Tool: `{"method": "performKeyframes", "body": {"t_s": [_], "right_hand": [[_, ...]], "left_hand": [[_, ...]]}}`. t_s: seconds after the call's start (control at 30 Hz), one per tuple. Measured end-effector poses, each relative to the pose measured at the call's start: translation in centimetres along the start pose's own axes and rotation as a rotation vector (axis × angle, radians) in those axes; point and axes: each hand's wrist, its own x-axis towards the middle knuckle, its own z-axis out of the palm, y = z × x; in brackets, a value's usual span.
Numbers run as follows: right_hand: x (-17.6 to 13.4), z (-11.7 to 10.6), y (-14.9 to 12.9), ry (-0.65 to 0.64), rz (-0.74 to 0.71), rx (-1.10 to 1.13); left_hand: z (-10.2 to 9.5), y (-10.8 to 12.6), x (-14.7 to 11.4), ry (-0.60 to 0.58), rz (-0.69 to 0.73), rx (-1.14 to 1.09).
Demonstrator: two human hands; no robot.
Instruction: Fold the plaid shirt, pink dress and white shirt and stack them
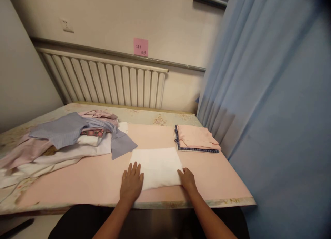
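Observation:
A white folded cloth lies flat in front of me on a pink sheet. My left hand rests on its left edge, fingers stretched out and slightly apart. At the right edge, my right hand has its fingers curled and pinches the cloth, thumb toward me. Whether the white piece is a garment I cannot tell. To the right, beyond my right hand, sits a stack of folded fabric with a peach folded cloth on top and a dark blue patterned cloth beneath it.
A loose heap of clothes, grey-blue, pink and white, spreads over the left of the bed or table. Behind stand a white radiator and a wall with a pink note. A blue curtain hangs along the right side.

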Motion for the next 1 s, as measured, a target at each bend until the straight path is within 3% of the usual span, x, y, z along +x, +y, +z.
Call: {"method": "performKeyframes", "body": {"t_s": [0.33,0.57,0.67,0.8,1.0], "right_hand": [[-2.3,0.5,-0.3,0.096,-0.149,-0.29],[-2.0,0.2,0.7,0.123,-0.135,-0.269],[-1.6,-0.5,0.6,0.246,-0.156,-0.224],[-1.2,-0.4,-1.5,0.386,-0.364,-0.134],[-1.7,3.6,-6.4,0.256,-0.757,-0.067]], "left_hand": [[-0.4,0.1,0.0,-0.045,-0.01,-0.013],[-0.2,0.1,-0.2,-0.005,-0.001,-0.012],[-0.2,0.1,-0.2,0.005,0.001,-0.005],[-0.2,0.1,-0.1,0.0,0.002,-0.002],[0.1,0.0,0.0,-0.01,0.004,0.01]]}}
